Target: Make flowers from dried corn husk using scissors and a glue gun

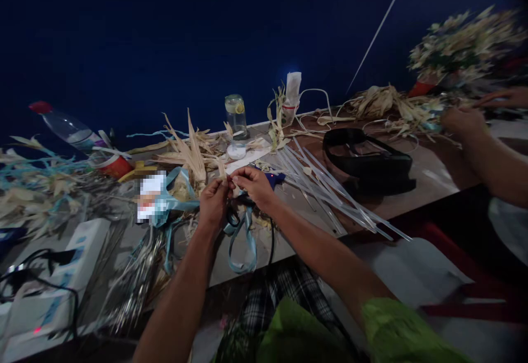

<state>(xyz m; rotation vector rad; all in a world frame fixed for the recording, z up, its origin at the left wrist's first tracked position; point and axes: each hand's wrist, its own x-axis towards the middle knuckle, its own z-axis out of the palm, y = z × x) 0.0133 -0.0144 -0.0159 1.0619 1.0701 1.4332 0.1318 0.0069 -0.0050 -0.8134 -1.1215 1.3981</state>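
My left hand (214,204) and my right hand (254,186) meet fingertip to fingertip above the table, both closed in a pinch. Between them a small pale strip of dried corn husk (221,170) sticks up; its lower end is hidden by the fingers. Just behind my right hand lies a blue glue gun (275,179) with a small red light. Below the hands are dark-handled scissors (233,218), partly covered, and a looped light-blue ribbon (242,250). A pile of dried corn husks (192,157) stands behind my left hand.
Clear glue sticks (325,187) and a black bag-like object (367,165) lie to the right. A glass jar (235,115) and a cup (290,111) stand behind. At left are a power strip (84,247), metal wires (138,286) and a tilted bottle (68,126). Another person's hands (466,124) work at far right.
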